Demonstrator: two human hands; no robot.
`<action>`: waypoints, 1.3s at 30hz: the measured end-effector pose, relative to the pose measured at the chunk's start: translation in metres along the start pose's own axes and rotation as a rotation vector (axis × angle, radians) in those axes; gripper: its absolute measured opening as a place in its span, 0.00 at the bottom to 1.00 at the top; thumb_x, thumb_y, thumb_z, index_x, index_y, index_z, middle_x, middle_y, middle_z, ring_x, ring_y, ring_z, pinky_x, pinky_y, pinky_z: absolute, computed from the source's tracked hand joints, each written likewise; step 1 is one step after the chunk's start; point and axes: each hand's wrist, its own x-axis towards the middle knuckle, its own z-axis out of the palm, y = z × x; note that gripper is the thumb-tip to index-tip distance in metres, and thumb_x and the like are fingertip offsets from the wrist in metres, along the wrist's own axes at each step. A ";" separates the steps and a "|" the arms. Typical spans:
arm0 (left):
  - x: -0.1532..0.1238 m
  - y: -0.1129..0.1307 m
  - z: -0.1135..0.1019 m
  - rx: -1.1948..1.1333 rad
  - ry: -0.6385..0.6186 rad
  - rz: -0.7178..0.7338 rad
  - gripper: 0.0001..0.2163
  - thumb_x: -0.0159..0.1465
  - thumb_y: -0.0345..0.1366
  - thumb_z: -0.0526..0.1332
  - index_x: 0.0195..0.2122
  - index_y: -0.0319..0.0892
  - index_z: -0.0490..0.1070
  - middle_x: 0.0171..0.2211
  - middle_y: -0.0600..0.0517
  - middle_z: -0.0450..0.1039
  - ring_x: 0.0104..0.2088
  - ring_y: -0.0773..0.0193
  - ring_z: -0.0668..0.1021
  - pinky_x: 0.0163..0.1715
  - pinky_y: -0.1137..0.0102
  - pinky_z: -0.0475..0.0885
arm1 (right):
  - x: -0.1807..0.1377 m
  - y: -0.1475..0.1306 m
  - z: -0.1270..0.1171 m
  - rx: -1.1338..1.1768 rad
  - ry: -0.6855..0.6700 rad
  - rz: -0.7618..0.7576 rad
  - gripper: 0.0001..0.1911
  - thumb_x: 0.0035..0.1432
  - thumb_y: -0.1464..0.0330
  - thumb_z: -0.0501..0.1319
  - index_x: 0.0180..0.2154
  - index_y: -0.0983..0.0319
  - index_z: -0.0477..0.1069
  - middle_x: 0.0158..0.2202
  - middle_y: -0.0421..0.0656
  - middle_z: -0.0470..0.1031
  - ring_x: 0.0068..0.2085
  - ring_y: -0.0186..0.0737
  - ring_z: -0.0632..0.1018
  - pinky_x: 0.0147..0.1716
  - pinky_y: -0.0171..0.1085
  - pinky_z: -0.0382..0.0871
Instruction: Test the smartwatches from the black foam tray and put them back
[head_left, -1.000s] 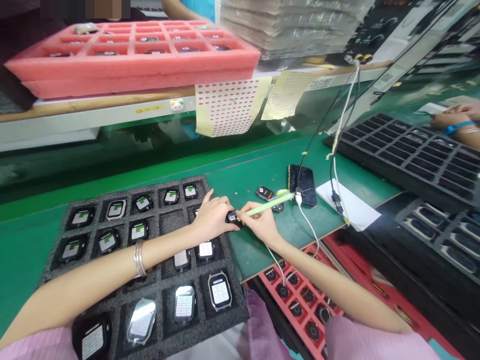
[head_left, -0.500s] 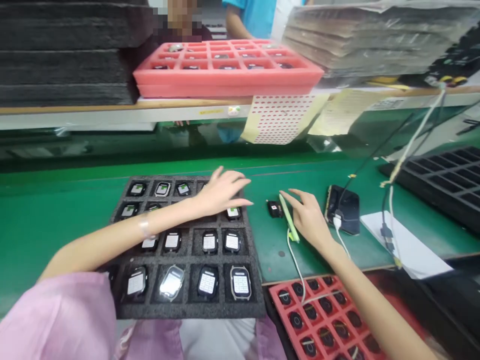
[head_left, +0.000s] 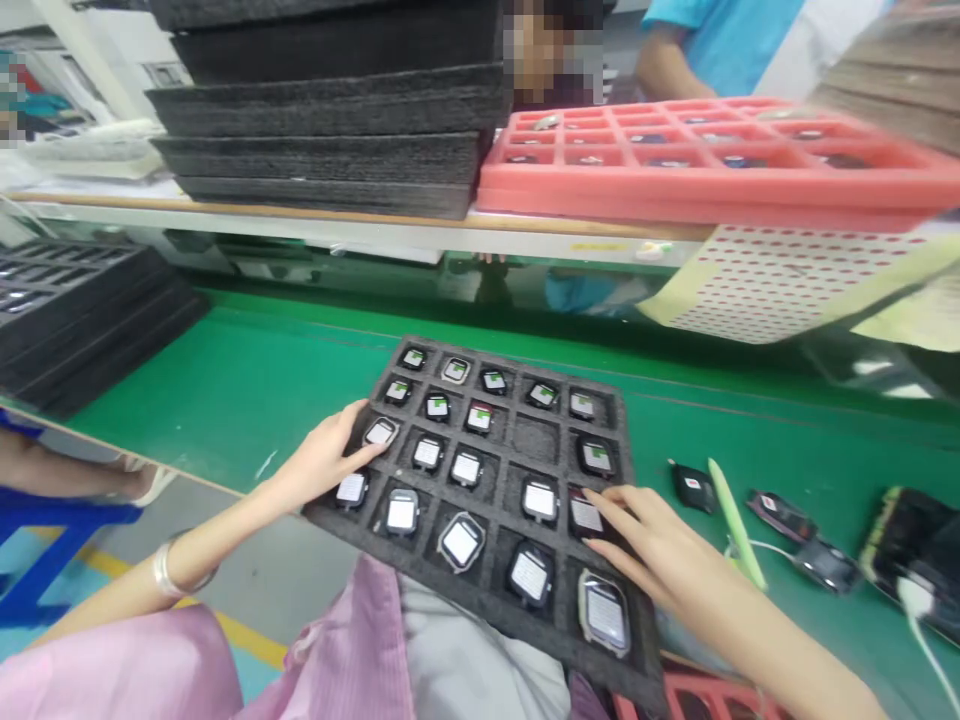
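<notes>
A black foam tray with several small watch bodies in its cells lies on the green belt, its near edge overhanging my lap. My left hand rests on the tray's left edge, fingers apart, thumb by a watch body. My right hand lies flat on the tray's right side, fingers stretched over a watch body. Neither hand holds anything. A green pen-like tool and a small black part lie on the belt to the right.
Pink foam tray and stacked black foam trays sit on the shelf behind. More black trays stand far left. A phone with a white cable lies far right. Two people are beyond the shelf. A red tray is below.
My view swung left. My right hand left the green tool on the belt and came onto the tray's right side. My left hand moved from the tray's far right to its left edge.
</notes>
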 end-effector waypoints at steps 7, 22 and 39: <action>0.015 0.006 -0.022 0.085 -0.226 0.141 0.20 0.65 0.37 0.52 0.58 0.43 0.60 0.43 0.44 0.77 0.41 0.52 0.79 0.40 0.64 0.70 | 0.004 0.030 -0.004 -0.002 -0.117 0.073 0.23 0.60 0.55 0.59 0.51 0.62 0.68 0.44 0.51 0.70 0.44 0.50 0.75 0.43 0.44 0.73; 0.059 0.008 -0.031 -0.165 -0.322 0.458 0.14 0.56 0.35 0.65 0.44 0.48 0.70 0.54 0.47 0.67 0.54 0.51 0.69 0.54 0.56 0.65 | 0.017 -0.018 -0.036 1.140 0.110 0.499 0.30 0.46 0.65 0.71 0.51 0.60 0.68 0.41 0.47 0.76 0.36 0.43 0.80 0.37 0.42 0.76; 0.080 0.132 0.004 -1.392 -0.351 0.124 0.20 0.51 0.22 0.64 0.41 0.45 0.60 0.43 0.50 0.75 0.38 0.66 0.74 0.37 0.71 0.66 | 0.068 -0.054 -0.035 1.423 0.363 0.458 0.26 0.51 0.71 0.66 0.52 0.58 0.64 0.44 0.47 0.76 0.27 0.34 0.76 0.22 0.32 0.70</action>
